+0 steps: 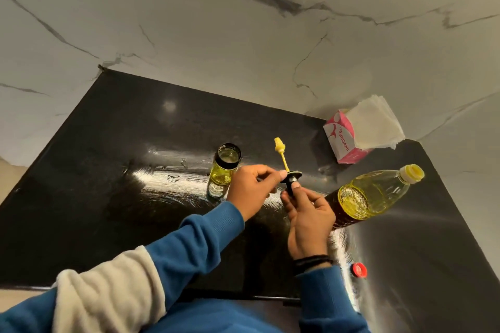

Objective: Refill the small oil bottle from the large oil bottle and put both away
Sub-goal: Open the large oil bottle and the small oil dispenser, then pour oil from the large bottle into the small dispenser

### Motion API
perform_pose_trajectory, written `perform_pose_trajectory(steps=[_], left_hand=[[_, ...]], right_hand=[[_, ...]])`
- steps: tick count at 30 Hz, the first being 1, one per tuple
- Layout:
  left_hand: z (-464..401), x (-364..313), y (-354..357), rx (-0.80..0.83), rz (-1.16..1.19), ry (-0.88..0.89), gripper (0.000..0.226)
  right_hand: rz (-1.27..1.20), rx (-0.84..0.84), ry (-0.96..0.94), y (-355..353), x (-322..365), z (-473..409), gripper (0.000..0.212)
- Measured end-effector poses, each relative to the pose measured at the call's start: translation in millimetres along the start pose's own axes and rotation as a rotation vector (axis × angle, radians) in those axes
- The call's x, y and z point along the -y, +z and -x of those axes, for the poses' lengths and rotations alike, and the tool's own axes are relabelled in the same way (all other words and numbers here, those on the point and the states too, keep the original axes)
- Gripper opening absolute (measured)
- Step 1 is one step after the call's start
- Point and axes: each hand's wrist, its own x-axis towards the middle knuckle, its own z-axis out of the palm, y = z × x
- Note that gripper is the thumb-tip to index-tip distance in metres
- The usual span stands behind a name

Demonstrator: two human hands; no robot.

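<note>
The small oil bottle (pixel 225 167) stands open on the bench (pixel 108 170), partly filled. Left hand (pixel 250 192) and right hand (pixel 308 222) pinch its brush lid (pixel 286 170) between curled fingers, likely for refitting. The large oil bottle (pixel 370 197) stands rightmost, uncapped.

1. Dim indoor light, warm-grey cast overall.
2. Glossy black bench (pixel 113 197) throws streaky white glare at centre and along the right side; small round lamp reflection near the back.
3. Strong wide-angle bending: bench edges and marble wall (pixel 189 21) bow outward.
4. Soft focus throughout; sleeves at the bottom edge blurred.
</note>
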Motion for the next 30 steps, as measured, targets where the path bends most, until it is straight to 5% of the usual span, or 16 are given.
perform_pose_trajectory(steps=[18,30], left_hand=[[3.9,59.4,11.3,0.049,-0.326,-0.199,0.029],[0.1,57.4,15.0,0.056,-0.424,-0.23,0.03]], right_hand=[[0.312,-0.118,0.13,-32.4,-62.1,-18.8,0.017],[0.488,-0.041,0.147,-34.4,-64.9,-29.2,0.017]])
